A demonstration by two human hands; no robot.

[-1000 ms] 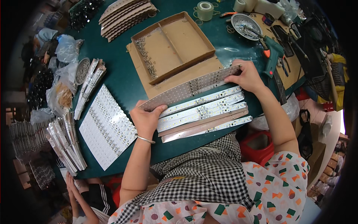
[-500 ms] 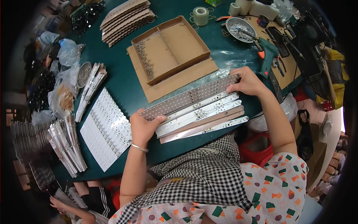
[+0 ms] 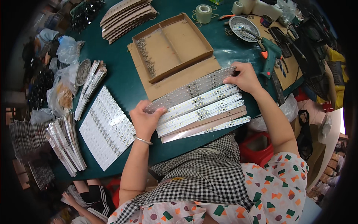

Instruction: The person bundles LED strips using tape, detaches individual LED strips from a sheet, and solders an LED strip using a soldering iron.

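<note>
My left hand (image 3: 146, 116) and my right hand (image 3: 243, 77) pinch the two ends of a perforated-looking grey LED board (image 3: 179, 92). It is raised at an angle over the near part of the table, its dotted face toward me. Below it, closer to me, lie several white LED strips (image 3: 201, 112), spread like a fan and studded with small components. A copper-brown strip (image 3: 209, 124) shows its plain side among them. Left of my left hand, a wide white sheet of LED strips (image 3: 106, 128) lies flat, its far right edge jagged.
Behind the board stands a shallow cardboard tray (image 3: 160, 79) with small metal parts. Bundles of strips (image 3: 88, 89) lie at left. To the right are a green glue gun (image 3: 271, 56), a metal bowl (image 3: 244, 28) and a tape roll (image 3: 204, 14). Another person's hand (image 3: 69, 198) shows lower left.
The grey board has tipped, and another white strip shows along its near edge. My left hand has moved slightly up and right; both hands keep their hold.
</note>
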